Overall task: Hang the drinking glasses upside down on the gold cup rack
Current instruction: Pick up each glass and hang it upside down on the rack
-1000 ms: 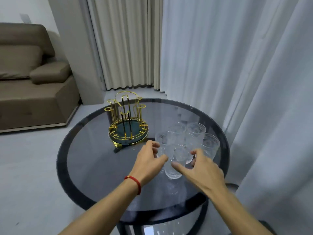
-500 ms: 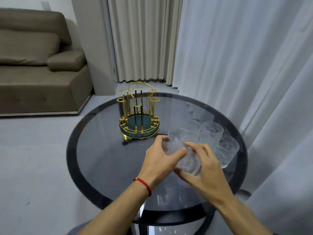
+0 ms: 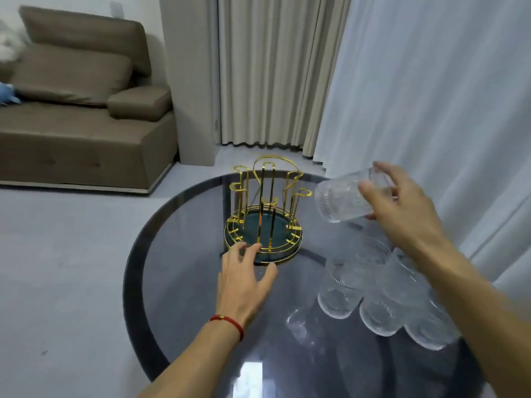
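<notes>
The gold cup rack (image 3: 265, 214) with a dark green base stands near the middle of the round glass table (image 3: 184, 282); its prongs are bare. My right hand (image 3: 402, 205) grips a clear ribbed drinking glass (image 3: 342, 199) by its base, tilted on its side with the mouth toward the rack, just right of the prongs. My left hand (image 3: 244, 280) lies open with spread fingers, fingertips touching the rack's near rim. Several more drinking glasses (image 3: 370, 288) stand clustered on the table's right side, partly hidden under my right forearm.
A brown sofa (image 3: 77, 110) sits at the far left on the grey floor. Beige curtains (image 3: 267, 70) hang behind the table, and white sheer curtains (image 3: 431, 96) hang close along its right edge.
My right hand lifted one glass out of the cluster and carried it up toward the rack, tilting it sideways. My left hand let go of the glass and moved to the rack's base.
</notes>
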Demonstrator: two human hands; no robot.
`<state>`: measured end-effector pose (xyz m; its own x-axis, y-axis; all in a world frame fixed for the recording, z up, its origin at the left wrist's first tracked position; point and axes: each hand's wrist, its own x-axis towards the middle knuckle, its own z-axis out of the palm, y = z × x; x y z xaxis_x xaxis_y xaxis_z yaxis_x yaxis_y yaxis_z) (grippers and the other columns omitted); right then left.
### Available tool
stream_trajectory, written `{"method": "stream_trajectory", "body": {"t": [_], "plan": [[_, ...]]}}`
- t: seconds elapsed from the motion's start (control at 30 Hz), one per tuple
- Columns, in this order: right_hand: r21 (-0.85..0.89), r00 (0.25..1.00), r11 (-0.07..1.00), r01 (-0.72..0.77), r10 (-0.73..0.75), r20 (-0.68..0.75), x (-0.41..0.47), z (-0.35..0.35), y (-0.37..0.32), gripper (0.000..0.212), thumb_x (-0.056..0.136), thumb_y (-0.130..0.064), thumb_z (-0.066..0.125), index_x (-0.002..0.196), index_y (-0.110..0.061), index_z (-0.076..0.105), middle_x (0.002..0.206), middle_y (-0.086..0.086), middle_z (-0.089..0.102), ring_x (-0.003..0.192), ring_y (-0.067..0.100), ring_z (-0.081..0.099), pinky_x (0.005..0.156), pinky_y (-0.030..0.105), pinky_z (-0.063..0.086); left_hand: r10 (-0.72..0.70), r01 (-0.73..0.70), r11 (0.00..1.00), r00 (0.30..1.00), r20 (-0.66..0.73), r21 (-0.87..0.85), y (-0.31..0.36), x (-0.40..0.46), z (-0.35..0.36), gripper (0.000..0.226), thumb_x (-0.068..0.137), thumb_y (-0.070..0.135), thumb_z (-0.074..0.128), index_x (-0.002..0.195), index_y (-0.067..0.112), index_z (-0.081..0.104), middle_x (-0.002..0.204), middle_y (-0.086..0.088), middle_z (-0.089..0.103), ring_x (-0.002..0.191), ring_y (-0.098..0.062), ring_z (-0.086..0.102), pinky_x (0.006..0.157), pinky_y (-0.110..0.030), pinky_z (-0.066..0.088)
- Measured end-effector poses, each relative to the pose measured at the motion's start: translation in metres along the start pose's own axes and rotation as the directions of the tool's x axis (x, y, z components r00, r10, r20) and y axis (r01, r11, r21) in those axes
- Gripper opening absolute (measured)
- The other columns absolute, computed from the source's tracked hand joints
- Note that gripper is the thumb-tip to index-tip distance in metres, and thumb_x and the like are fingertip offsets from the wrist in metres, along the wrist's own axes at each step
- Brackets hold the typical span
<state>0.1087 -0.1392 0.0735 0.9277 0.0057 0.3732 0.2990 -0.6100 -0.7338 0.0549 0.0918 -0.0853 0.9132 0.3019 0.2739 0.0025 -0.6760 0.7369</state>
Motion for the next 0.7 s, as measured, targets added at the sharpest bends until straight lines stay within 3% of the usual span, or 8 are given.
{"method": "stream_trajectory", "body": {"t": [0.07, 0.17, 0.27, 0.37, 0.43, 0.5, 0.57, 0.7], "plan": [[-0.038, 0.995, 0.999, 0.024, -0.027, -0.097, 0.047, 0.000, -0.003, 0.068, 0.087, -0.064, 0.056, 0.148, -0.037, 0.046, 0.136, 0.003, 0.062, 0.109, 0.034, 0.070, 0.102, 0.053, 0.053, 0.022, -0.032, 0.987, 0.998, 0.064, 0.160, -0.015, 0.002, 0.009, 0.067, 0.093, 0.051, 0.057, 0.150, 0.023, 0.035, 0.159, -0.003, 0.024, 0.147, -0.021, 0.020, 0.115, -0.047, 0.033], [0.063, 0.997, 0.997, -0.043, 0.047, -0.064, 0.118, 0.021, -0.016, 0.081, 0.082, -0.061, 0.063, 0.151, -0.023, 0.044, 0.142, 0.008, 0.059, 0.100, 0.020, 0.072, 0.097, 0.049, 0.058, 0.044, -0.081, 0.947, 0.991, 0.122, 0.312, -0.025, 0.006, 0.020, 0.076, 0.092, 0.058, 0.050, 0.154, 0.023, 0.022, 0.166, -0.002, 0.010, 0.152, -0.019, 0.008, 0.120, -0.047, 0.024], [0.123, 0.997, 0.991, -0.056, 0.048, 0.064, 0.167, 0.057, -0.033, 0.080, 0.083, -0.054, 0.071, 0.148, -0.014, 0.049, 0.140, 0.010, 0.058, 0.088, 0.016, 0.072, 0.090, 0.050, 0.062, 0.066, -0.125, 0.903, 0.986, 0.155, 0.411, -0.030, 0.009, 0.027, 0.077, 0.093, 0.063, 0.039, 0.156, 0.028, 0.012, 0.168, -0.001, 0.000, 0.154, -0.019, -0.001, 0.121, -0.049, 0.019], [0.030, 0.980, 0.999, -0.010, 0.004, 0.198, 0.194, 0.092, -0.049, 0.080, 0.080, -0.053, 0.078, 0.146, -0.015, 0.054, 0.141, 0.006, 0.057, 0.089, 0.017, 0.071, 0.086, 0.052, 0.063, 0.047, -0.131, 0.875, 0.981, 0.186, 0.466, -0.035, 0.009, 0.034, 0.074, 0.095, 0.063, 0.029, 0.157, 0.028, 0.007, 0.169, -0.002, -0.004, 0.153, -0.020, -0.012, 0.123, -0.052, 0.012], [-0.046, 0.958, 0.998, 0.049, -0.034, 0.285, 0.205, 0.111, -0.055, 0.078, 0.079, -0.050, 0.082, 0.145, -0.016, 0.057, 0.141, 0.005, 0.056, 0.089, 0.015, 0.069, 0.078, 0.041, 0.066, 0.042, -0.127, 0.876, 0.981, 0.190, 0.465, -0.036, 0.008, 0.036, 0.073, 0.096, 0.063, 0.027, 0.157, 0.029, 0.006, 0.169, -0.002, -0.006, 0.153, -0.020, -0.016, 0.124, -0.053, 0.008], [-0.074, 0.920, 0.993, 0.086, -0.051, 0.388, 0.211, 0.125, -0.059, 0.074, 0.078, -0.043, 0.087, 0.141, -0.016, 0.060, 0.121, -0.003, 0.062, 0.089, 0.013, 0.067, 0.062, 0.026, 0.064, 0.050, -0.129, 0.879, 0.982, 0.181, 0.459, -0.037, 0.007, 0.037, 0.072, 0.096, 0.062, 0.026, 0.158, 0.029, 0.007, 0.169, -0.002, -0.005, 0.153, -0.019, -0.017, 0.124, -0.052, 0.007], [-0.102, 0.880, 0.990, 0.095, -0.036, 0.473, 0.214, 0.135, -0.060, 0.068, 0.077, -0.038, 0.089, 0.136, -0.016, 0.063, 0.102, -0.010, 0.062, 0.088, 0.015, 0.068, 0.055, 0.021, 0.060, 0.057, -0.128, 0.885, 0.984, 0.168, 0.447, -0.038, 0.006, 0.038, 0.072, 0.096, 0.061, 0.027, 0.158, 0.030, 0.008, 0.169, -0.002, -0.004, 0.153, -0.019, -0.017, 0.124, -0.051, 0.004], [-0.151, 0.758, 0.987, 0.047, 0.063, 0.649, 0.220, 0.150, -0.060, 0.062, 0.078, -0.026, 0.089, 0.134, -0.015, 0.064, 0.112, 0.001, 0.071, 0.105, 0.023, 0.069, 0.071, 0.032, 0.064, 0.062, -0.120, 0.899, 0.987, 0.149, 0.422, -0.038, 0.005, 0.040, 0.070, 0.096, 0.059, 0.027, 0.158, 0.031, 0.009, 0.170, -0.001, -0.003, 0.153, -0.018, -0.017, 0.125, -0.049, 0.002]]}}
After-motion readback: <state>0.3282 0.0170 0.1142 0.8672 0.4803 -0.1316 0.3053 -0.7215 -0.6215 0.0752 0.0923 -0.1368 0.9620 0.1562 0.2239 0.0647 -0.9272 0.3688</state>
